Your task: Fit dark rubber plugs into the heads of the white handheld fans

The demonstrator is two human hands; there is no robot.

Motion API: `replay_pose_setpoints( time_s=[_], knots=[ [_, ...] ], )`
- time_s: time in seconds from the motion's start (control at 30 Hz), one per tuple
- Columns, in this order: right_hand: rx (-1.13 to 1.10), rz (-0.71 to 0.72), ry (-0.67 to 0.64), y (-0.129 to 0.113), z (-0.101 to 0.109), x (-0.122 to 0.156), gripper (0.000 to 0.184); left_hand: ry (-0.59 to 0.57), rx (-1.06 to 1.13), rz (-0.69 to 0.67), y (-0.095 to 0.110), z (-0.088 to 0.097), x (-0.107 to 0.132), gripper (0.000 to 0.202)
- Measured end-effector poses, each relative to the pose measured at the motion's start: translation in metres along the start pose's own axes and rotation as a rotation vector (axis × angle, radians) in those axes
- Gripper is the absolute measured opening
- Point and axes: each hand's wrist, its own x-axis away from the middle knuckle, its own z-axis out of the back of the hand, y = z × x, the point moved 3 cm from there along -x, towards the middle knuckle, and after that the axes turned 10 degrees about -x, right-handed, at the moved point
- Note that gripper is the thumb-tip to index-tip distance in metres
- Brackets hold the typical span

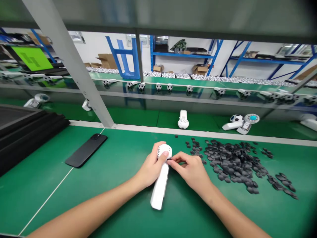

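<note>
My left hand (151,165) is wrapped round the ball-shaped head of a white handheld fan (159,188), its thumb lying across the front of the head. The fan's long white handle slants down toward me, over the green table. At the lower right of the head, my right hand (189,167) pinches what looks like a small black piece (169,159) against the rim; fingertips cover most of it. To the right of that hand lies a spread-out pile of small black pieces (230,160), some with visible corners.
A black phone (86,150) lies at the left, near black stacked trays (27,132). A grey post (74,62) rises at the left. Beyond the table's ledge, a white fan (183,119) and football-patterned fans (241,123) lie on a green belt (138,115).
</note>
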Motion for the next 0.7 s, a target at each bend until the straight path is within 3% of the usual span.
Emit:
replay_pose_setpoints(
  time_s=[0.13, 0.5, 0.7],
  knots=[
    [0.083, 0.036, 0.013, 0.005, 0.002, 0.001, 0.012, -0.047, -0.012, -0.024, 0.004, -0.001, 0.004, 0.075],
    [0.235, 0.073, -0.069, 0.007, 0.006, 0.0, 0.017, -0.051, 0.08, -0.055, 0.009, -0.004, 0.009, 0.065],
    [0.201, 0.039, -0.238, -0.006, 0.02, -0.003, 0.019, -0.092, 0.178, -0.018, 0.008, -0.001, -0.001, 0.068]
  ],
)
